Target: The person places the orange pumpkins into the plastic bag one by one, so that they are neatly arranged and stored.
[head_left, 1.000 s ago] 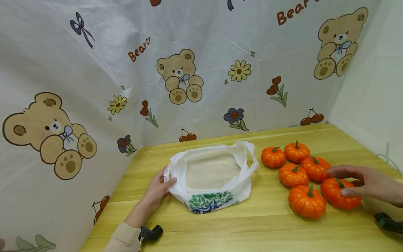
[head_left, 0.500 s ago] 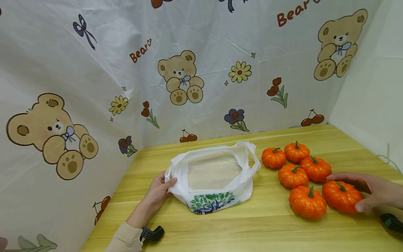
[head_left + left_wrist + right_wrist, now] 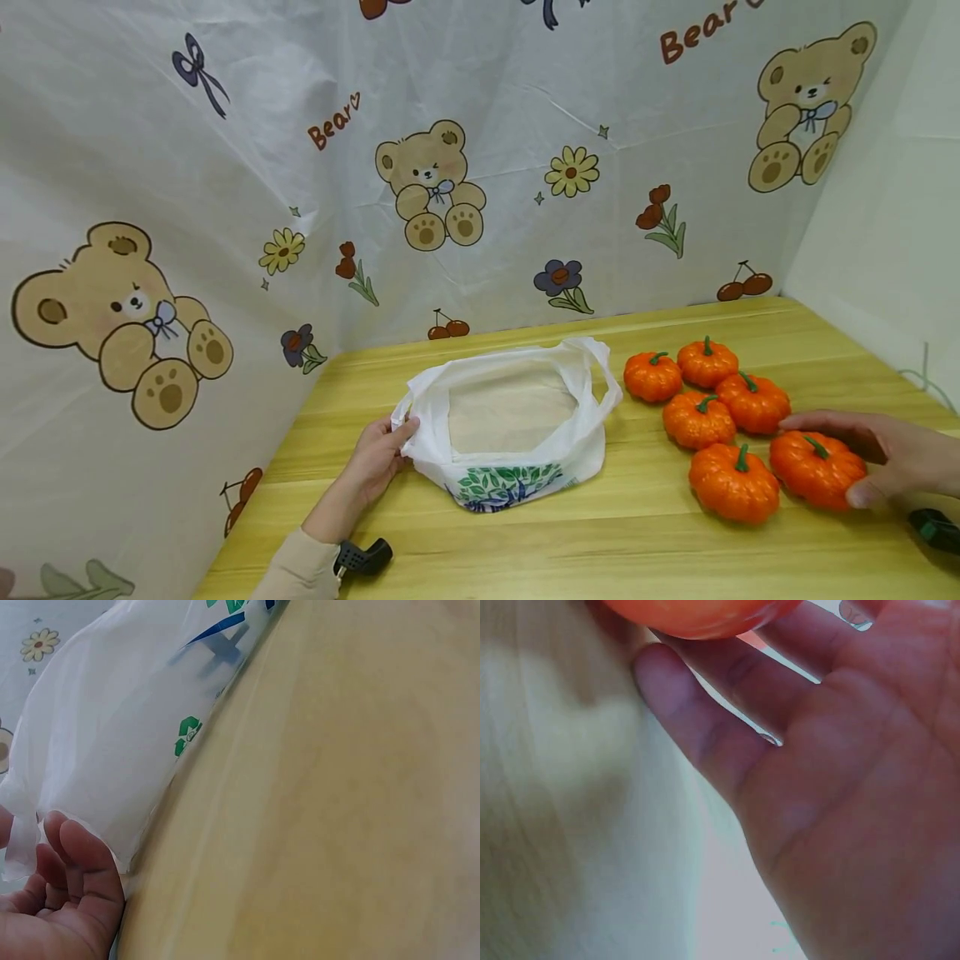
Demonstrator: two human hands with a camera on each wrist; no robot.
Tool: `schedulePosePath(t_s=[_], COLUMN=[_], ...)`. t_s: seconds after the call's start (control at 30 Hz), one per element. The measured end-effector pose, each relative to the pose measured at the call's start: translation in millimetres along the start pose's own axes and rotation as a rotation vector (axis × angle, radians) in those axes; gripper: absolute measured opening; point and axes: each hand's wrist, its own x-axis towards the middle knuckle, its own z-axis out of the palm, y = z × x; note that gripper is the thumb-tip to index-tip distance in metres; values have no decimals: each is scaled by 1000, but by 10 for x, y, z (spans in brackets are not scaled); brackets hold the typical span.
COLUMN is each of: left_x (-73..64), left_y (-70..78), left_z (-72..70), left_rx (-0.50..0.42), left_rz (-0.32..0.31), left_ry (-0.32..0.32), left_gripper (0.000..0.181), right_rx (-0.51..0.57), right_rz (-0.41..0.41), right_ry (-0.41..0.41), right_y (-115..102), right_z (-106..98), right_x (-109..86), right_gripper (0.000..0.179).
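The left hand [image 3: 371, 467] pinches the white plastic bag's [image 3: 510, 421] rim, propping its mouth open; the right hand [image 3: 888, 458] cups the nearest toy pumpkin [image 3: 813, 468], fingers curled round it for lifting

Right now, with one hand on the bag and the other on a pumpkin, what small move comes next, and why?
Probably lift the pumpkin off the table. The right hand already wraps it, five others sit close beside it, and the left hand holds the empty bag open, so a straight lift would clear them.
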Motion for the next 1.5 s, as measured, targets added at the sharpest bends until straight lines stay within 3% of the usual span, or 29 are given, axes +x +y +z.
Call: schedulePosePath(t_s=[0.13,0.3,0.57,0.8,1.0,1.33,1.5], left_x=[6,10,-5,-15,-2,-3,8], left_y=[8,19,33,33,21,23,17], left_z=[14,21,20,30,45,66,54], left_rx=[-5,-6,25,14,-5,-27,-53], left_rz=[4,4,18,33,53,72,63], left_ry=[3,13,11,19,15,-7,-27], left_gripper=[38,36,35,40,45,57,71], right_rx=[-5,17,41,107,156,205,210], right_rz=[-21,10,140,85,53,6,52], right_ry=[13,26,48,92,61,-22,-37], right_y=[-22,-87,-346,-706,-927,-1013,-1070], right_z=[-29,-104,-184,-220,-218,-82,-5], right_x=[2,33,220,622,992,1431,1580], right_gripper=[73,73,70,75,72,66,64])
